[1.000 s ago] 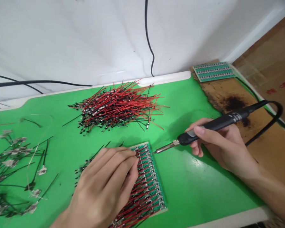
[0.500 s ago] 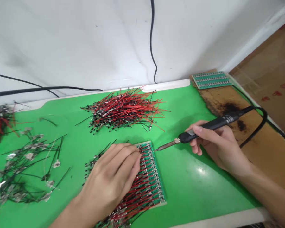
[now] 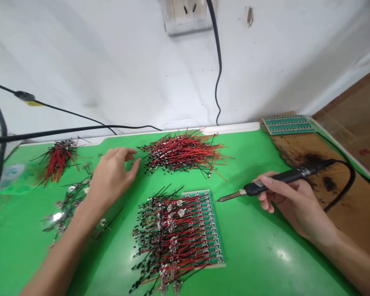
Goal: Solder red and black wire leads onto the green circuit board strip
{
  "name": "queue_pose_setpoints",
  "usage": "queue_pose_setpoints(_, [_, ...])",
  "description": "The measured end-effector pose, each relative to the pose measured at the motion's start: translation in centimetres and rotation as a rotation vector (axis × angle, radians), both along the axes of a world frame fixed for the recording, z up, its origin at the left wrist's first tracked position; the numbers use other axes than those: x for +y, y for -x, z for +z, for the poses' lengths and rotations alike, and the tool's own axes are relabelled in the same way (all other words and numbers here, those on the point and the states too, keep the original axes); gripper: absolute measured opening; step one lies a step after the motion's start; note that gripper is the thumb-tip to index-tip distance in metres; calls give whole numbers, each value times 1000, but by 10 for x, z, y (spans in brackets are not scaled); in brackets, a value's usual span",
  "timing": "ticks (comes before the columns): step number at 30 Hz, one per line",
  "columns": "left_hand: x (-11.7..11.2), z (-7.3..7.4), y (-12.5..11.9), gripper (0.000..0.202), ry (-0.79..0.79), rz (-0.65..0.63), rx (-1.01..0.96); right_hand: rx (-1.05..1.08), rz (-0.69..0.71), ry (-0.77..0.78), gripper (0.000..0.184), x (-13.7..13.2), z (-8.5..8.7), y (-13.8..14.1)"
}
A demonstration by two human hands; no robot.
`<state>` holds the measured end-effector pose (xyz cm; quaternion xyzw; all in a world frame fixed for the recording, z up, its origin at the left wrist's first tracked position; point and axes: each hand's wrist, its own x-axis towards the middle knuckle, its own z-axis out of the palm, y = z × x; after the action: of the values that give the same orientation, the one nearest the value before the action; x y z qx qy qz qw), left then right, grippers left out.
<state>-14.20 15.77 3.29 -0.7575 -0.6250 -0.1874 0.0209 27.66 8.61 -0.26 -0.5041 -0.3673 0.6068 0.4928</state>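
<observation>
My right hand [image 3: 291,201] grips a black soldering iron [image 3: 277,182], its tip pointing left just beside the upper right edge of a green circuit board [image 3: 218,234]. Rows of red wires [image 3: 194,238] run left from the board, ending in a tangle of black leads and small metal parts. My left hand [image 3: 115,168] hovers with thumb and fingers apart and nothing between them. It is at the left end of a heap of red and black wires [image 3: 185,150], close to the black ends.
Loose black leads with metal tabs [image 3: 70,201] lie under and beside my left forearm. A smaller red wire bundle [image 3: 57,160] sits at the back left. Another circuit board [image 3: 288,124] rests on a scorched brown board [image 3: 296,152]. A wall socket [image 3: 189,14] and black cables are behind.
My left hand has left the wired circuit board and moved up and left to the wire heap. The soldering iron stays near the board's edge. The view has shifted.
</observation>
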Motion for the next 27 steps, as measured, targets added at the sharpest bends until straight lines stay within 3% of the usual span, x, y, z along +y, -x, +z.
queue_pose_setpoints(5, [1, -15, 7, 39, 111, 8, 5, -5, -2, 2, 36, 1, -3, -2])
queue_pose_setpoints(11, [-45, 2, 8, 37, 212, -43, 13, 3, -4, 12, 36, 0, 0, -1])
queue_pose_setpoints(14, [-55, 12, 12, 40, 205, -58, 17, 4, -9, 12, 36, -1, 1, 1])
queue_pose_setpoints(17, [-52, 18, 19, 37, 187, -114, 29, 0, -10, 11, 37, -2, 2, 1])
queue_pose_setpoints(22, [-30, 23, 27, 35, 358, -396, 49, -12, -22, 8, 38, -1, 4, 4])
queue_pose_setpoints(27, [-11, 27, 29, 39, 390, -538, 139, -17, -44, 12, 42, 0, 6, 7])
